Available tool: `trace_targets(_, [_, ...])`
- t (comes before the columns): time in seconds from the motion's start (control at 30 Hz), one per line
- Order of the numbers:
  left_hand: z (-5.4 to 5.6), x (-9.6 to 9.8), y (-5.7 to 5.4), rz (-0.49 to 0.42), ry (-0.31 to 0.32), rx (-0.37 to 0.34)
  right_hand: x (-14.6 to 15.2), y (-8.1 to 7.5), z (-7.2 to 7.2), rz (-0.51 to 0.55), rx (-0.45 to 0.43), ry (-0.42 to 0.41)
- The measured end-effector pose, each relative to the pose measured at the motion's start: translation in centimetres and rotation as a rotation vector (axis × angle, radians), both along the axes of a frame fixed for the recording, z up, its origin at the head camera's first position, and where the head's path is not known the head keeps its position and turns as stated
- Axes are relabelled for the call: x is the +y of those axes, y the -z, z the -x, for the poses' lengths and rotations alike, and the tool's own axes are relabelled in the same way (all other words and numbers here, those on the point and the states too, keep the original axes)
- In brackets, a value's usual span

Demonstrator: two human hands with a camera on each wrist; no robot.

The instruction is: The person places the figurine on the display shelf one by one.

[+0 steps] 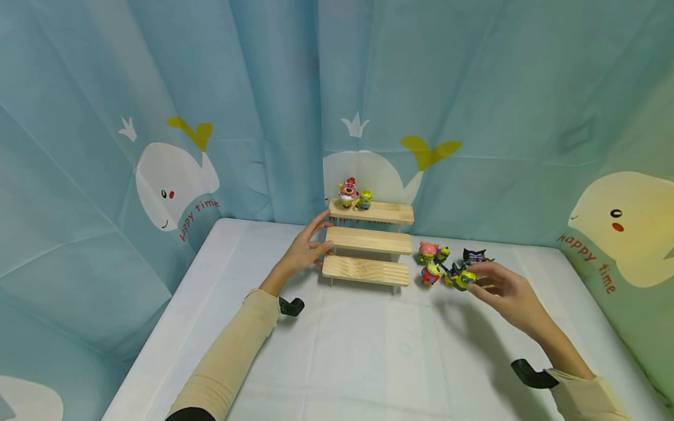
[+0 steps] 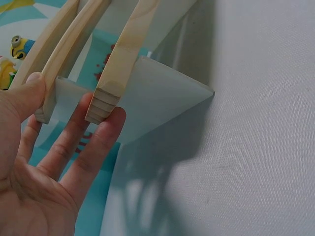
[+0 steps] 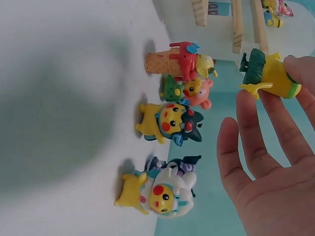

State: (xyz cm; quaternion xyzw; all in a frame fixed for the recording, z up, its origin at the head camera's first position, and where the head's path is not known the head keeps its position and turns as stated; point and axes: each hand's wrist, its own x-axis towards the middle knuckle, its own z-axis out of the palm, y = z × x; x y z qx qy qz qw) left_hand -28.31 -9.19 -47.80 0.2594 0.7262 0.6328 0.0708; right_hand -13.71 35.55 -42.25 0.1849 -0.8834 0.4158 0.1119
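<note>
My left hand (image 1: 305,250) touches the left end of a three-tier wooden display shelf (image 1: 368,240). In the left wrist view the thumb rests on the middle board (image 2: 66,51), and fairly straight fingers lie against the end of the lowest board (image 2: 110,93). My right hand (image 1: 508,295) pinches a yellow and green toy figurine (image 3: 273,76) between thumb and fingers, raised above the tabletop. Near it stand a Pikachu figurine in a dark hood (image 3: 170,120), another in a white hood (image 3: 157,194), and a red figurine on a cone (image 3: 179,61).
Two small figurines stand on the top board: a pink bear (image 1: 347,193) and a yellow Minion (image 1: 364,199). A pink figurine (image 1: 427,251) is among the toys right of the shelf. Blue curtains (image 1: 274,117) rise behind the white table (image 1: 337,362).
</note>
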Motion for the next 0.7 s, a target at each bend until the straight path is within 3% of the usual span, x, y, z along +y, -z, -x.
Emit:
trace_targets(0.4, [-0.2,0.3,-0.2,0.029,-0.016,-0.006,-0.8,-1.4,0.8,0.017,0.011,-0.048])
trace_targets(0.7, [-0.3,0.1,-0.4,0.038,-0.025,0.005,-2.0,-4.0,2.5,-0.092,0.031,-0.038])
